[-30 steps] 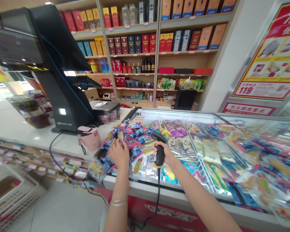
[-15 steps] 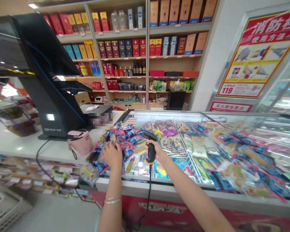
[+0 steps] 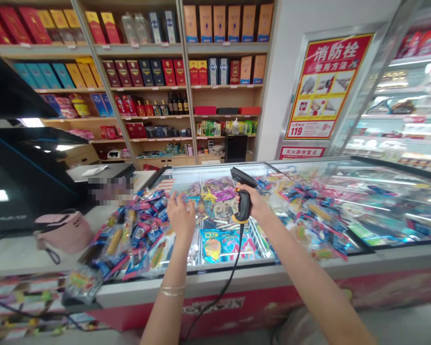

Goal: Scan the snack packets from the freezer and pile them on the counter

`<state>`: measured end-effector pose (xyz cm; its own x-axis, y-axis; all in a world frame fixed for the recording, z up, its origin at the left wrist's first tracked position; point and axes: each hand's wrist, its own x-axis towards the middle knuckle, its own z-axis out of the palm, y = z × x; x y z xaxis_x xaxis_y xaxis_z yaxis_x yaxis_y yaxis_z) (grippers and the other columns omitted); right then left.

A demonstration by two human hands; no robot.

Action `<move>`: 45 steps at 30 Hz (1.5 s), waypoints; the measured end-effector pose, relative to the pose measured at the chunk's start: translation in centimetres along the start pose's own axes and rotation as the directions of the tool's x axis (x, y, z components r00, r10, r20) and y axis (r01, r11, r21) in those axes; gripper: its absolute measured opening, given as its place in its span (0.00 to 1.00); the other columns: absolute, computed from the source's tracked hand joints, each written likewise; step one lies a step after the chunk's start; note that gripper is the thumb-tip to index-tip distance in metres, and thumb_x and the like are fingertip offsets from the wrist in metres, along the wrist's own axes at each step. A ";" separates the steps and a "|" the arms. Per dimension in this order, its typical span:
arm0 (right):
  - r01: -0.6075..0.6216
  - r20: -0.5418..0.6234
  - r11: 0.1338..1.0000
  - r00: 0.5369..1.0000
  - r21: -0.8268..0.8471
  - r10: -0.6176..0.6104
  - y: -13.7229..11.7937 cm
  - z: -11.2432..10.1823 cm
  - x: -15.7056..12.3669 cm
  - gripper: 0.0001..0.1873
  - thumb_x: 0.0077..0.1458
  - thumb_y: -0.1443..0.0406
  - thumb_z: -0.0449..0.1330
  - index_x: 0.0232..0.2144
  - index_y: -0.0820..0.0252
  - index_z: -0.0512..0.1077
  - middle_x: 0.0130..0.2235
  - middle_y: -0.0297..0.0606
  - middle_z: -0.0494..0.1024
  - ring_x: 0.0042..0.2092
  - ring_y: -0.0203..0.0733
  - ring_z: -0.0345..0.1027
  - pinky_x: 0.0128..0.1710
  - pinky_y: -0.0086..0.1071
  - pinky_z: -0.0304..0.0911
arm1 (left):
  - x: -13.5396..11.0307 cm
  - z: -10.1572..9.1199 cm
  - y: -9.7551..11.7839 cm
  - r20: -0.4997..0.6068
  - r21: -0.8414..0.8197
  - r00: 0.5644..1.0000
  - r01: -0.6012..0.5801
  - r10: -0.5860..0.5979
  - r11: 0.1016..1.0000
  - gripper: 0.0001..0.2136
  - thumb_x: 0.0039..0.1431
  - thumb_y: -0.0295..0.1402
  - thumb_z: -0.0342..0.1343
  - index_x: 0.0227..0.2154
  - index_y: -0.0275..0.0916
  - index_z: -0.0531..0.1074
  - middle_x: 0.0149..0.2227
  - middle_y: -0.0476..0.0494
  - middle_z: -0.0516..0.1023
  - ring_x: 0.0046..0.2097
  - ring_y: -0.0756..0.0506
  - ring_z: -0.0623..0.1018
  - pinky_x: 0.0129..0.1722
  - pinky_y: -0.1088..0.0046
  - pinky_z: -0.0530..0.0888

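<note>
My right hand [image 3: 256, 206] is wrapped round the handle of a black barcode scanner [image 3: 242, 199] with an orange trim, held above the glass lid of a chest freezer [image 3: 237, 273]. Its cable hangs down over the freezer's front. My left hand [image 3: 181, 214] hovers with fingers spread over the right edge of a heap of colourful snack packets [image 3: 140, 230] lying on the freezer lid. It holds nothing that I can see. A thin bracelet circles my left wrist.
A black checkout terminal [image 3: 17, 182] stands at the left on a white counter, with a pink pouch [image 3: 64, 231] beside it. Shelves of boxed goods and bottles [image 3: 158, 72] fill the back wall. A red poster [image 3: 323, 86] hangs at right, next to a cooler.
The view has swung right. My right hand has lifted the scanner higher and further right. My left hand has risen off the packets and its fingers have spread.
</note>
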<state>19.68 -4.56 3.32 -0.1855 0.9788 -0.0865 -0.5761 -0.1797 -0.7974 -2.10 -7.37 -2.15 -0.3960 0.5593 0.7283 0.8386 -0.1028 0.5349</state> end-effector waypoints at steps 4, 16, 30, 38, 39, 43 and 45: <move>0.093 -0.073 0.996 0.993 -0.007 -0.094 -5.4 -4.9 -2.0 0.06 0.43 0.69 0.63 0.25 0.61 0.68 0.20 0.31 0.70 0.19 0.30 0.60 0.17 0.23 0.60 | -1.1 2.6 4.8 0.073 -0.086 0.993 -0.086 0.093 0.993 0.15 0.59 0.34 0.48 0.48 0.35 0.69 0.57 0.31 0.66 0.59 0.36 0.66 0.58 0.55 0.63; 0.138 -0.332 0.990 0.934 -0.013 -0.134 -12.6 -17.7 -4.5 0.04 0.47 0.67 0.62 0.26 0.60 0.68 0.18 0.32 0.68 0.18 0.33 0.61 0.16 0.25 0.61 | -5.1 14.0 18.7 0.450 -0.442 0.833 -0.104 0.321 0.891 0.16 0.58 0.29 0.49 0.50 0.37 0.65 0.55 0.33 0.67 0.60 0.39 0.65 0.59 0.60 0.62; 0.236 -0.425 0.955 0.894 0.178 -0.141 -10.4 -27.2 -3.2 0.06 0.46 0.70 0.63 0.25 0.61 0.67 0.21 0.33 0.71 0.18 0.30 0.61 0.15 0.23 0.62 | -9.0 24.7 23.3 0.614 -0.581 0.567 -0.146 0.550 0.800 0.18 0.58 0.31 0.53 0.53 0.36 0.68 0.55 0.30 0.68 0.56 0.33 0.69 0.58 0.53 0.63; 0.206 -0.424 0.971 0.895 0.119 -0.137 -9.9 -28.0 -2.8 0.08 0.45 0.67 0.64 0.23 0.60 0.66 0.20 0.33 0.69 0.18 0.31 0.61 0.15 0.24 0.62 | -9.3 25.9 24.8 0.662 -0.393 0.584 -0.263 0.470 0.881 0.23 0.54 0.33 0.58 0.55 0.41 0.69 0.50 0.32 0.71 0.56 0.34 0.67 0.56 0.56 0.64; 0.211 -0.428 0.971 0.892 0.112 -0.145 -9.9 -28.1 -2.8 0.08 0.45 0.67 0.64 0.23 0.60 0.66 0.21 0.33 0.70 0.18 0.31 0.61 0.16 0.24 0.62 | -9.2 25.8 25.0 0.668 -0.389 0.589 -0.245 0.455 0.888 0.23 0.53 0.33 0.59 0.54 0.41 0.70 0.48 0.33 0.72 0.55 0.34 0.67 0.56 0.56 0.64; 0.214 -0.441 0.970 0.886 0.115 -0.143 -9.8 -28.1 -2.7 0.07 0.46 0.68 0.63 0.23 0.60 0.66 0.21 0.34 0.71 0.18 0.31 0.61 0.16 0.24 0.62 | -8.2 24.7 25.6 0.719 -0.400 0.561 -0.150 0.411 0.904 0.23 0.47 0.36 0.63 0.49 0.40 0.74 0.44 0.35 0.77 0.52 0.35 0.71 0.57 0.58 0.62; 0.226 -0.449 0.966 0.882 0.130 -0.145 -9.8 -27.9 -2.6 0.06 0.46 0.69 0.62 0.24 0.61 0.67 0.21 0.34 0.71 0.18 0.31 0.61 0.16 0.23 0.62 | -7.5 24.2 25.7 0.751 -0.406 0.530 -0.100 0.394 0.908 0.24 0.45 0.34 0.64 0.49 0.39 0.74 0.43 0.36 0.78 0.51 0.35 0.73 0.57 0.59 0.63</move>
<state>48.02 -2.66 -5.32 0.2778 0.9330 -0.2286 -0.7015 0.0345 -0.7118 31.50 5.70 -4.22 0.4015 0.8736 0.2751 0.6493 -0.4833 0.5872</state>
